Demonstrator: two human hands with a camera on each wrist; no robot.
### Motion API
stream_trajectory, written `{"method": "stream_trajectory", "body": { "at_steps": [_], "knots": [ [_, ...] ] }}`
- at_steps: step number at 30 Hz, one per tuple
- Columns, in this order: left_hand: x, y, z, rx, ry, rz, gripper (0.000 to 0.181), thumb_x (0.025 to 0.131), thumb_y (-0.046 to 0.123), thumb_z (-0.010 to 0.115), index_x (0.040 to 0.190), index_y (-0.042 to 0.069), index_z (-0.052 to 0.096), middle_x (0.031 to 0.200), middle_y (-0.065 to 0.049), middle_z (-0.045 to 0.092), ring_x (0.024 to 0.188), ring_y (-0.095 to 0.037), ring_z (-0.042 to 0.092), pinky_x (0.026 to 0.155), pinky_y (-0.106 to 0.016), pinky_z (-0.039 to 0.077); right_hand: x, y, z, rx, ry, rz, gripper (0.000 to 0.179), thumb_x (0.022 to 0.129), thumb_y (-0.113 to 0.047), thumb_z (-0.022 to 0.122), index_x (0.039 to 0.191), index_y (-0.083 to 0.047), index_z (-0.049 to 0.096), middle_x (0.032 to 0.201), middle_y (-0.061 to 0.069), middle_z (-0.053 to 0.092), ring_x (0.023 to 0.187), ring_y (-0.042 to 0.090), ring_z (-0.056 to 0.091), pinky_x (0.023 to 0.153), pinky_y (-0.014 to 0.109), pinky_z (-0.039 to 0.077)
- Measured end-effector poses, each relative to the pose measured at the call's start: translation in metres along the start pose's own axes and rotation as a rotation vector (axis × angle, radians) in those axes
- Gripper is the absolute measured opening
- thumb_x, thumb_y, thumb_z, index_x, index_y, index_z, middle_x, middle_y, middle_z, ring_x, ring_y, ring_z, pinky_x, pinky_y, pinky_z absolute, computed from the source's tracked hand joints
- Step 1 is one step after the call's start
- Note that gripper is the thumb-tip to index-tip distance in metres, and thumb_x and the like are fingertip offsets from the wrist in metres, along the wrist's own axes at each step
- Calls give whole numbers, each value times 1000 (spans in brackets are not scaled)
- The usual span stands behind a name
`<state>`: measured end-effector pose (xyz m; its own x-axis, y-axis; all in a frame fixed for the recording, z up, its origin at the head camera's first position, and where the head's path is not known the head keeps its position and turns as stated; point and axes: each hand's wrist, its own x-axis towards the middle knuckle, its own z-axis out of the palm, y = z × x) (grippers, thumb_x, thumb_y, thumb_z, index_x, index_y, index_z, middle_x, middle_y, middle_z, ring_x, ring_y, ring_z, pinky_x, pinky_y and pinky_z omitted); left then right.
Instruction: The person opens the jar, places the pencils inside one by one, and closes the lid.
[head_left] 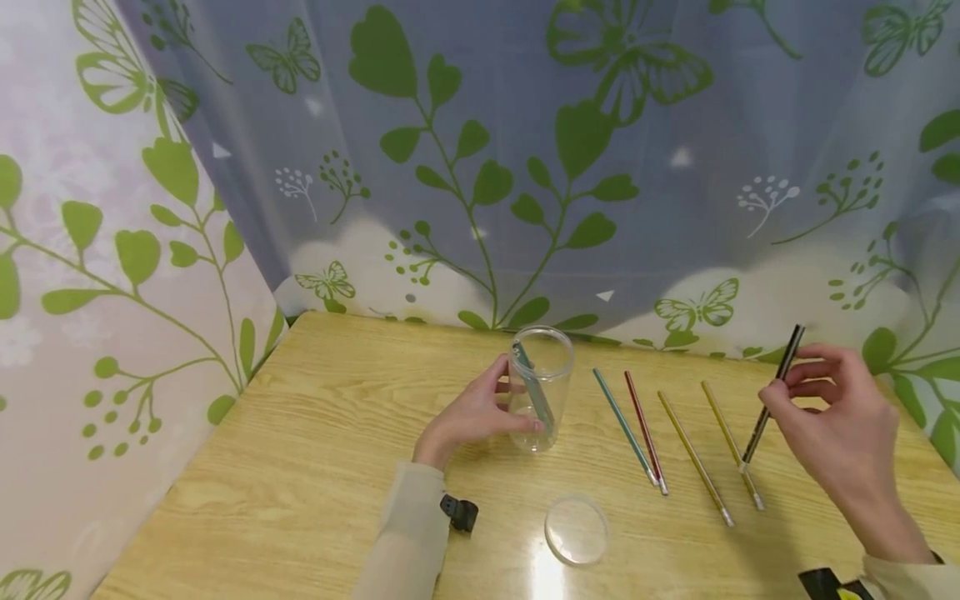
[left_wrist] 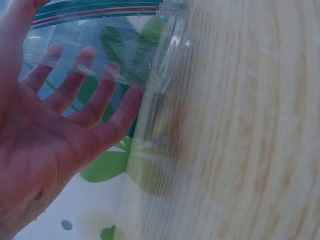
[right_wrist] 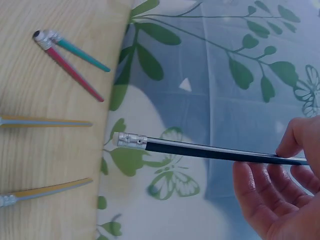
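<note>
A clear plastic jar [head_left: 558,392] stands open at the top on the table. My left hand [head_left: 480,407] holds it from the left, thumb across the front and fingers round the far side. Inside the jar leans a teal pencil [head_left: 536,392]. In the left wrist view, my left fingers [left_wrist: 95,107] curve along the jar's wall. My right hand [head_left: 843,429] pinches a black pencil [head_left: 791,350] between thumb and fingers, tilted, eraser end down. The right wrist view shows this black pencil's silver ferrule [right_wrist: 132,140] and white eraser, with the fingers near its other end.
Between the hands lie a teal-blue pencil [head_left: 624,425], a red pencil [head_left: 643,425] and two yellow pencils [head_left: 693,454], erasers toward me. A round clear lid [head_left: 577,531] rests in front of the jar. Leaf-patterned cloth [head_left: 465,233] hangs behind the wooden table [head_left: 300,467].
</note>
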<state>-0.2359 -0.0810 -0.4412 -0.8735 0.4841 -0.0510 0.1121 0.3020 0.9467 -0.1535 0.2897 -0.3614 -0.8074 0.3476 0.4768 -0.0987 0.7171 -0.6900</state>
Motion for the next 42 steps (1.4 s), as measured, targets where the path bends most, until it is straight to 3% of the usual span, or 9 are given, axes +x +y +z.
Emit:
{"method": "stream_trajectory", "body": {
  "at_steps": [6, 17, 27, 36, 42],
  "knots": [
    [0, 0, 0, 6, 1, -8, 80, 80, 31, 88, 145, 32, 42, 144, 4, 54, 137, -26, 53, 105, -48, 53, -2, -7, -2, 18, 30, -32, 45, 84, 2, 66, 128, -5, 57, 83, -29, 50, 72, -22, 49, 64, -4, 41],
    [-1, -2, 0, 20, 13, -19, 78, 79, 34, 89, 143, 36, 43, 143, 4, 54, 136, -26, 53, 106, -48, 52, 0, -15, -6, 35, 19, -30, 59, 85, 2, 67, 139, -13, 53, 84, -26, 52, 59, -22, 51, 54, 4, 43],
    [-1, 0, 0, 7, 7, -2, 77, 79, 31, 89, 141, 37, 43, 142, 7, 54, 137, -23, 53, 107, -47, 51, 3, -26, -6, 173, 24, -82, 65, 84, 11, 63, 142, -14, 49, 88, -20, 55, 62, -18, 58, 58, 4, 50],
    [0, 0, -1, -20, -11, 22, 84, 81, 25, 88, 150, 26, 40, 143, 3, 54, 137, -27, 53, 107, -48, 51, 5, -37, -9, 278, 36, -137, 69, 83, 19, 60, 143, -12, 48, 92, -13, 55, 68, -13, 63, 62, 7, 54],
    [0, 1, -1, -41, -15, 35, 82, 82, 23, 88, 149, 30, 42, 142, 3, 53, 138, -25, 51, 112, -50, 48, 6, -43, -10, 324, 58, -145, 72, 81, 20, 60, 145, -11, 46, 88, -11, 58, 67, -9, 65, 61, 10, 56]
  ]
}}
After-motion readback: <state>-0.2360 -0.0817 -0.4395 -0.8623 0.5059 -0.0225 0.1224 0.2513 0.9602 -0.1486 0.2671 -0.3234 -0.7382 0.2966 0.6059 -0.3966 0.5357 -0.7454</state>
